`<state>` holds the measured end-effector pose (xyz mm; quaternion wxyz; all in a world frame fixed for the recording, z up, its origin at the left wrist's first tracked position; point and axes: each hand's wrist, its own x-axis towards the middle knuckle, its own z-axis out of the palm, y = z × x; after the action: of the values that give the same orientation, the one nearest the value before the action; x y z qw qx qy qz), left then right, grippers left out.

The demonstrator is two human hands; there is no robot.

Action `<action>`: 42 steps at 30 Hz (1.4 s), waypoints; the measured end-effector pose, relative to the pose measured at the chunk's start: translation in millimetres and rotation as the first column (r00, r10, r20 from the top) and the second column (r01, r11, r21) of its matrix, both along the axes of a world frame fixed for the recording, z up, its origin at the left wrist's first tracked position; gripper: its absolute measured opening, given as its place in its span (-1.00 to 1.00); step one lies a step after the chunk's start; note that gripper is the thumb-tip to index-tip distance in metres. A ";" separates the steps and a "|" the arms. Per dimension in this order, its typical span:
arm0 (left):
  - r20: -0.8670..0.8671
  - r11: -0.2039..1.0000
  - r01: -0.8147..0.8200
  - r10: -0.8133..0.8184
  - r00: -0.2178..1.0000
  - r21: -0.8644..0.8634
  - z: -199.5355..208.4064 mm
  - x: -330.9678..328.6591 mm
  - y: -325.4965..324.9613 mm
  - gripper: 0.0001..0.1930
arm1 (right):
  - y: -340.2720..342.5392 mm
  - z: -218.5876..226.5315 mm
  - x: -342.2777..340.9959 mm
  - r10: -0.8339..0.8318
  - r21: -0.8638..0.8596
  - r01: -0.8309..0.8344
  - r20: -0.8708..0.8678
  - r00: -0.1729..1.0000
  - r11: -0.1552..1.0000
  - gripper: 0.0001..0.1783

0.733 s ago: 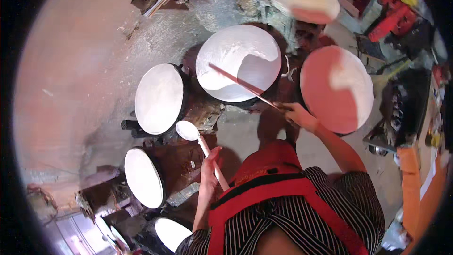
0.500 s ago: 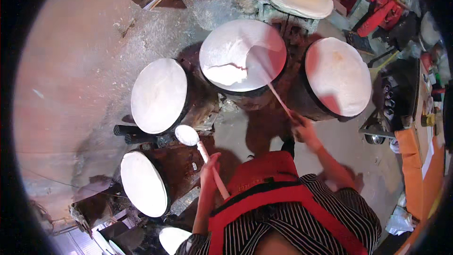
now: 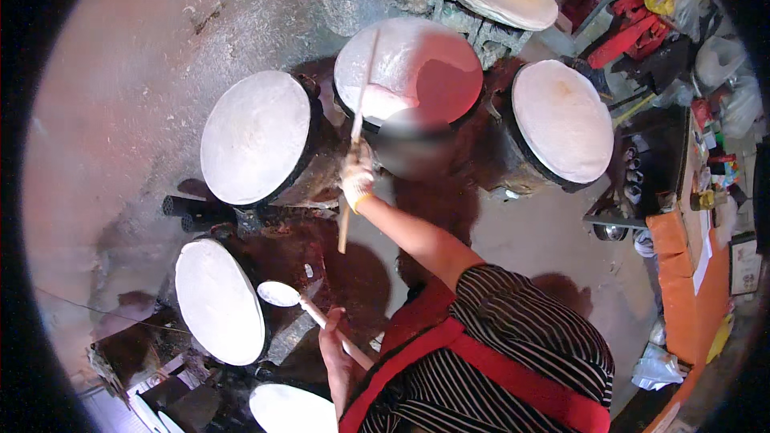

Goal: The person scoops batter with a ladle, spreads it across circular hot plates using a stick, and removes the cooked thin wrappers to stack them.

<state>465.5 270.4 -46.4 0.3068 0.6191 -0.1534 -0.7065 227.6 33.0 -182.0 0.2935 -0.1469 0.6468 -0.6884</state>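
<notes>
**R arm crosses to L part of center griddle; ladle held low at L**

Compared w/ the preceding instant, the R arm now reaches across the front of the body. The right hand (image 3: 358, 175), fingers closed around a long, thin, pale wooden stick (image 3: 366, 96), lies below the near-L edge of the large, round, dark-rimmed center griddle w/ white surface (image 3: 393, 64). Prev. the same hand is off to the R, btwn the center griddle and the round, white-topped R griddle (image 3: 563, 121). The stick's upper length now overlaps the L part of the center griddle; contact can't be told. The R part is red-tinted, partly in shadow. Judged from this, the stick work has switched sides, L for R, on the same griddle.

The left hand (image 3: 334, 346) grips the pale handle of a round, white-bowled ladle (image 3: 278, 294), bowl just beside the oval-looking, white-topped lower-L griddle (image 3: 220, 302); touching or not, can't tell. The ladle's role appears unchanged: held, away from the center griddle.
</notes>
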 end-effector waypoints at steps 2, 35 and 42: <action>-0.109 0.997 -0.038 0.045 0.993 0.072 9.8 -25.9 -7.7 -0.74 | 48.2 -15.1 -8.2 0.085 -0.144 -0.040 0.328 0.941 0.989 -0.66; 0.028 0.964 0.175 -0.173 0.985 -0.199 8.0 -232.3 20.3 -0.68 | 233.3 51.5 -290.6 0.573 0.082 -0.632 0.343 0.744 0.771 -0.69; -0.114 0.989 0.055 -0.071 0.991 -0.139 30.4 -269.7 29.8 -0.84 | 171.7 70.8 -354.7 0.356 -0.039 -0.382 0.465 0.811 0.923 -0.73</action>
<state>195.8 300.1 -16.0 0.3344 0.5484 -0.2019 -0.7394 -127.0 204.6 -111.2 0.5712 -0.0926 0.5359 -0.6148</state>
